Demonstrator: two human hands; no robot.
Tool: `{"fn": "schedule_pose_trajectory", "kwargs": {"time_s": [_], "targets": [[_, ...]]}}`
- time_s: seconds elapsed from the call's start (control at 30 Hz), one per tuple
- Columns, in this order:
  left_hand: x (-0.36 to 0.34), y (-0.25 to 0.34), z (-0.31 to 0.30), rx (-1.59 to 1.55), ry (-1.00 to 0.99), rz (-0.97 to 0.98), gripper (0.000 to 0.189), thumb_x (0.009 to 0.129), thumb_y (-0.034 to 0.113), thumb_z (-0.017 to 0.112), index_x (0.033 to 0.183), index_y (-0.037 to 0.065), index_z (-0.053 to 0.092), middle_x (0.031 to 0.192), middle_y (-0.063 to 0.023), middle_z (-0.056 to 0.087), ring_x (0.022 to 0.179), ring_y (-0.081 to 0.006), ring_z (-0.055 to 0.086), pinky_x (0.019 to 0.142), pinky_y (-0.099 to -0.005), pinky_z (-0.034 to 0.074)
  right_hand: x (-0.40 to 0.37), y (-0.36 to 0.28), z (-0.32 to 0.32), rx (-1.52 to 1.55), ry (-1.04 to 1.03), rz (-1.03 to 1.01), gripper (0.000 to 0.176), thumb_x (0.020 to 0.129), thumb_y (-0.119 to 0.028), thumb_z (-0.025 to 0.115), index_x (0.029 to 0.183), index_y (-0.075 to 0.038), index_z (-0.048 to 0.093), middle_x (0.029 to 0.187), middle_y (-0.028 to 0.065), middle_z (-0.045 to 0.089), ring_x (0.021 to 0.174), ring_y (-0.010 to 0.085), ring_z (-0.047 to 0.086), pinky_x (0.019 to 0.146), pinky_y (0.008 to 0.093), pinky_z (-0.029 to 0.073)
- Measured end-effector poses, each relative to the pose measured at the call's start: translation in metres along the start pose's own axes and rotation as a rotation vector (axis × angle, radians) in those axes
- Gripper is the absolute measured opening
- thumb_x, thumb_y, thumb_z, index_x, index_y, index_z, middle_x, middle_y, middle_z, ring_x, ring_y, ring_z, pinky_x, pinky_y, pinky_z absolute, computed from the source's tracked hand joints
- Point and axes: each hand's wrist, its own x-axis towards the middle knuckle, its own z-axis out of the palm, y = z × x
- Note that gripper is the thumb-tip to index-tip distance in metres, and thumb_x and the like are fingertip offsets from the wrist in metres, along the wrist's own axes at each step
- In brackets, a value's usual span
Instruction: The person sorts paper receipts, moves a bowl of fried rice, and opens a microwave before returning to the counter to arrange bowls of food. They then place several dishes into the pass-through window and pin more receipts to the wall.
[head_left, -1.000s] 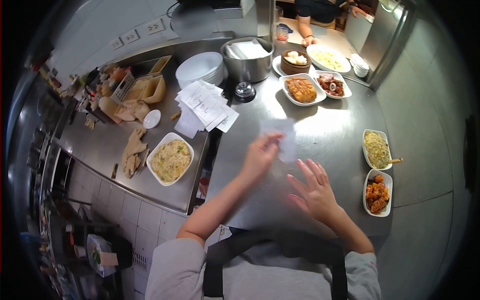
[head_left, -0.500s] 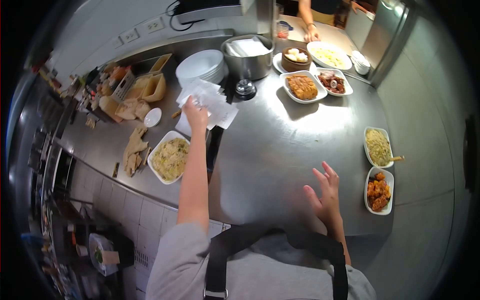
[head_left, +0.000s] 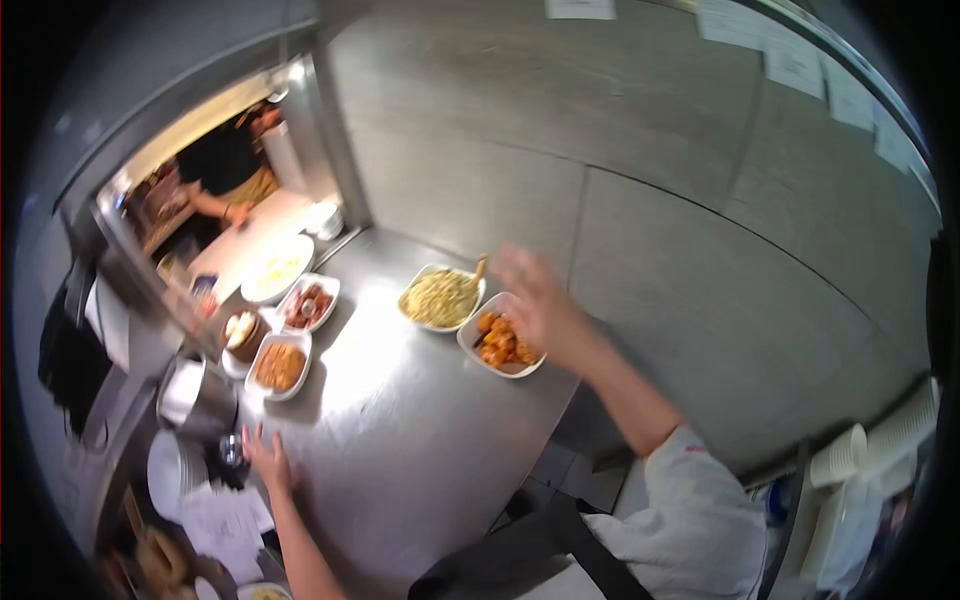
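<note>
My right hand (head_left: 532,295), blurred by motion, hovers over the right edge of a white bowl of orange glazed pieces (head_left: 503,343), its fingers apart. Beside that bowl stands a white bowl of pale noodle-like food (head_left: 440,298) with a wooden handle sticking out. My left hand (head_left: 266,462) is spread and holds nothing, near a small silver-topped bell (head_left: 232,450) and the papers (head_left: 222,525). Farther back are a bowl of browned food (head_left: 280,367), a bowl of dark red pieces (head_left: 307,303) and a round steamer (head_left: 243,332) with white buns.
At the left stand a metal pot (head_left: 195,395) and stacked white plates (head_left: 170,475). Another person's hand (head_left: 238,214) rests beyond the pass opening, near a large oval plate (head_left: 277,268). Stacked cups (head_left: 838,457) are at the lower right; a wall (head_left: 450,180) borders the counter.
The view has swung to the right. My left hand has left the papers and opened. My right hand has moved out to the bowl of orange pieces.
</note>
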Motion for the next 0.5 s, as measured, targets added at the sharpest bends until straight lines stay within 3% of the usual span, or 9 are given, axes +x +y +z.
{"fn": "schedule_pose_trajectory", "kwargs": {"time_s": [0.03,0.07,0.1,0.13,0.23,0.3,0.43,0.5], "targets": [[-0.001,-0.010,0.007,-0.022,0.001,0.001,0.038,0.080,0.027,0.049,0.109,0.002,0.047,0.126,-0.0154,0.029,0.117,-0.0312,0.024,0.095,-0.0401,0.018,0.017,0.018,-0.027,-0.005,0.151,-0.010,0.029,0.075,-0.003,0.046,0.104,0.002,0.046,0.107,0.0193,0.045,0.099,0.0332,0.044,0.086,0.0368,0.035],[-0.002,-0.014,0.009,0.029,-0.050,-0.066,0.039,0.081,0.029,0.047,0.108,0.002,0.047,0.126,-0.0156,0.030,0.116,-0.0313,0.024,0.096,-0.0394,0.018,0.034,0.043,-0.046,-0.243,0.266,-0.003,0.031,0.076,-0.005,0.045,0.106,0.003,0.045,0.111,0.0206,0.044,0.103,0.0339,0.043,0.088,0.0378,0.035],[0.001,-0.015,0.008,0.025,-0.054,-0.051,0.039,0.081,0.029,0.047,0.108,0.002,0.047,0.126,-0.0156,0.030,0.116,-0.0313,0.024,0.096,-0.0394,0.018,0.060,0.047,-0.073,-0.144,0.353,0.209,0.032,0.077,-0.007,0.043,0.108,0.003,0.045,0.113,0.0203,0.043,0.103,0.0341,0.042,0.089,0.0392,0.034],[0.003,-0.015,0.011,-0.008,-0.024,-0.052,0.040,0.080,0.029,0.048,0.108,0.002,0.047,0.125,-0.0157,0.030,0.116,-0.0315,0.025,0.095,-0.0403,0.019,0.081,0.074,-0.094,-0.580,0.431,-0.111,0.033,0.078,-0.009,0.043,0.110,0.002,0.044,0.113,0.0193,0.043,0.105,0.0336,0.041,0.089,0.0398,0.033],[-0.001,-0.009,0.005,-0.066,0.004,-0.090,0.041,0.080,0.030,0.049,0.108,0.001,0.046,0.124,-0.0159,0.031,0.115,-0.0318,0.025,0.095,-0.0411,0.021,0.157,0.101,-0.151,-0.798,0.511,-0.240,0.036,0.077,-0.012,0.047,0.112,-0.003,0.044,0.118,0.0158,0.040,0.109,0.0304,0.038,0.091,0.0395,0.031],[0.000,-0.014,0.008,-0.064,-0.005,-0.095,0.041,0.080,0.030,0.049,0.108,0.001,0.046,0.125,-0.0160,0.031,0.115,-0.0319,0.025,0.095,-0.0409,0.020,0.186,0.107,-0.162,-0.995,0.485,-0.311,0.036,0.074,-0.019,0.048,0.104,0.000,0.049,0.115,0.0224,0.040,0.109,0.0352,0.035,0.093,0.0412,0.026],[-0.001,-0.015,0.009,-0.054,-0.005,-0.120,0.041,0.079,0.030,0.049,0.108,0.001,0.046,0.125,-0.0163,0.031,0.115,-0.0324,0.025,0.095,-0.0408,0.020,0.225,0.111,-0.156,-1.011,0.562,-0.283,0.030,0.075,-0.014,0.045,0.101,0.000,0.051,0.111,0.0203,0.045,0.106,0.0328,0.039,0.093,0.0414,0.026],[0.000,-0.017,0.009,-0.044,-0.008,-0.068,0.040,0.079,0.030,0.049,0.106,0.001,0.047,0.124,-0.0165,0.032,0.115,-0.0329,0.025,0.095,-0.0410,0.020,0.229,0.112,-0.148,-1.161,0.518,-0.198,0.029,0.074,-0.013,0.044,0.100,-0.002,0.052,0.111,0.0179,0.046,0.108,0.0298,0.039,0.094,0.0422,0.026]]}}
